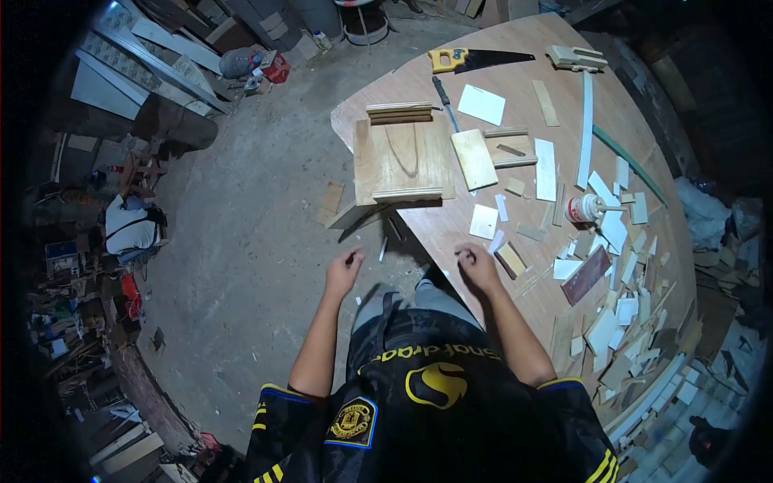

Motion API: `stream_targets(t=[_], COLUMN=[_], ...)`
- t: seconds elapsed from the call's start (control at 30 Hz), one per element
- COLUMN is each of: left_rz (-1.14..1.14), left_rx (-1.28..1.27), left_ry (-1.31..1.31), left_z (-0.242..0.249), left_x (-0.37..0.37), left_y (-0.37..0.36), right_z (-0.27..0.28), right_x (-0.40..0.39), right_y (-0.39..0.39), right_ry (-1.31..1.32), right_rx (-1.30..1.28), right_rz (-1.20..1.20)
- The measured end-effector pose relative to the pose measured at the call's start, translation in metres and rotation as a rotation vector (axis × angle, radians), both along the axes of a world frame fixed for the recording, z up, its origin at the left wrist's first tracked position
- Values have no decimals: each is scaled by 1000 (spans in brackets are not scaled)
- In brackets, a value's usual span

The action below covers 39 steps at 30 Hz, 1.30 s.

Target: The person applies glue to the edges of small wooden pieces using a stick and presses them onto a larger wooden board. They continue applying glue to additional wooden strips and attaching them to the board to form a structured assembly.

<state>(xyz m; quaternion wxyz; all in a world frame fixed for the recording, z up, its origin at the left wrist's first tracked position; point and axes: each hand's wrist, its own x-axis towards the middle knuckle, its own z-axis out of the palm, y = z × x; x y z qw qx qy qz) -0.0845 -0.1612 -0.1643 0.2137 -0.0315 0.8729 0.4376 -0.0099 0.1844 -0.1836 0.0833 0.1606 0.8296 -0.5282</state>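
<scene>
My left hand (344, 272) hangs over the floor, below a wooden assembly, with its fingers curled; what it holds, if anything, is too small to make out. My right hand (477, 264) is over the table's near edge, its fingers also curled together, and nothing can be made out in it. Ahead of both hands stands the wooden assembly (403, 153), a plywood panel with layered strips along two sides, at the table's left corner. A small wood-and-white block (510, 260) lies just right of my right hand.
On the table (427, 233) are a yellow-handled saw (483, 60), a screwdriver (444, 101), a glue tub (583, 209), a dark red block (586, 275) and many offcuts. Scraps lie on the concrete floor (241, 241). Cluttered materials line the left side.
</scene>
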Motion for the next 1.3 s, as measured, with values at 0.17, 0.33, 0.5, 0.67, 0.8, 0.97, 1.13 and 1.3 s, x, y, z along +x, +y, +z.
stream_targets(t=[0.17, 0.33, 0.5, 0.67, 0.8, 0.97, 1.13, 1.3], left_rz=[32, 36, 190, 152, 40, -138, -340, -462], left_rx=[-57, -31, 152, 232, 264, 195, 135, 160], left_ry=[117, 176, 77, 64, 22, -27, -69, -46], left_z=[23, 22, 19, 3, 13, 11, 7, 10], left_x=[-39, -64, -102, -155, -200, -233, -250, -256], left_y=[27, 38, 39, 36, 56, 70, 86, 109], right_z=[-3, 5, 15, 12, 17, 18, 8, 35], right_x=[-63, -97, -98, -79, -81, -92, -90, -73], right_y=[29, 31, 35, 44, 42, 30, 20, 21], right_ry=[45, 31, 77, -20, -75, -35, -7, 133], right_rx=[171, 162, 163, 184, 218, 178, 66, 137], right_rz=[11, -6, -170, -348, -449, -529, -554, -600])
